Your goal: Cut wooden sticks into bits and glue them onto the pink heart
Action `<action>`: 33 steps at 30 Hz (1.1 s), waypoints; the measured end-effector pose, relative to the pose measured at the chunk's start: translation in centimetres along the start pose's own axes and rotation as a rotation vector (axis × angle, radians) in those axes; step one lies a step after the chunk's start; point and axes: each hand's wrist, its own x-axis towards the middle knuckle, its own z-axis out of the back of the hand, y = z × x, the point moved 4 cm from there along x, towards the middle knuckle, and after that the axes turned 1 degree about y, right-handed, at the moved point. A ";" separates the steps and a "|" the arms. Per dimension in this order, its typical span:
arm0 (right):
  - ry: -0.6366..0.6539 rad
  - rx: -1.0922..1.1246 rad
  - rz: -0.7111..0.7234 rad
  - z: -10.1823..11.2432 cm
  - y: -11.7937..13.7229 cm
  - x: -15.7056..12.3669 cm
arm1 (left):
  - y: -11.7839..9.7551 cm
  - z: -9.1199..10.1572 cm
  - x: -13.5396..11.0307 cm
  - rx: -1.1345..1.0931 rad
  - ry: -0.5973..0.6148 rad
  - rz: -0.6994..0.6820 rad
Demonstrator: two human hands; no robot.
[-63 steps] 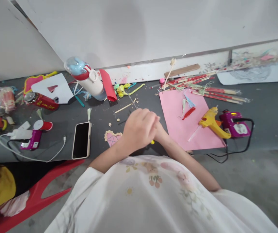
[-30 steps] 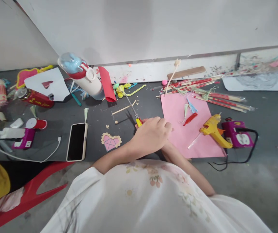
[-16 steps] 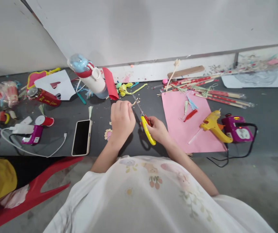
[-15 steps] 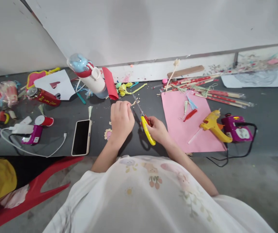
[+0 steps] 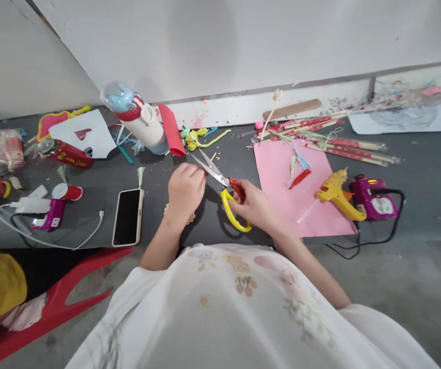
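Observation:
My right hand (image 5: pixel 255 206) grips a pair of scissors (image 5: pixel 216 177) with one yellow and one red handle loop. Its blades are spread and point up and left, beside the fingertips of my left hand (image 5: pixel 186 190). That hand is closed in a pinch, and what it holds is hidden behind the fingers and blades. A short pale stick piece (image 5: pixel 213 156) and several tiny cut bits lie just beyond the blades. Under my left wrist, a pale piece made of small bits (image 5: pixel 192 218) is partly covered.
Left of my hands lie a phone (image 5: pixel 127 218), a white bottle (image 5: pixel 147 128) and a red can (image 5: pixel 65 153). On the right, a yellow glue gun (image 5: pixel 338 193) rests on pink paper (image 5: pixel 278 205), near a purple box (image 5: pixel 376 199). Wrapped sticks (image 5: pixel 355 151) lie behind. A person sits at left.
The scissors have opened wider and their blades have swung left toward my left fingertips. A thin stick showed at those fingertips before; now it is not visible there. My left hand shifted slightly left.

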 end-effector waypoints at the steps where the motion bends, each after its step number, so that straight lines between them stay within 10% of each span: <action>1: -0.003 -0.008 0.015 0.3 0.3 -0.1 | 0.0 0.1 -0.2 -0.005 -0.021 -0.009; 9: -0.059 -0.136 0.146 2.2 2.1 -0.5 | -1.1 2.1 -0.9 -0.056 -0.166 0.018; 19: -0.082 -0.209 0.336 3.0 3.1 -1.4 | -1.2 3.3 -0.8 -0.302 -0.072 0.167; 33: 0.078 -0.087 0.181 2.6 2.0 -1.1 | -0.2 2.3 -0.8 -0.403 0.097 0.143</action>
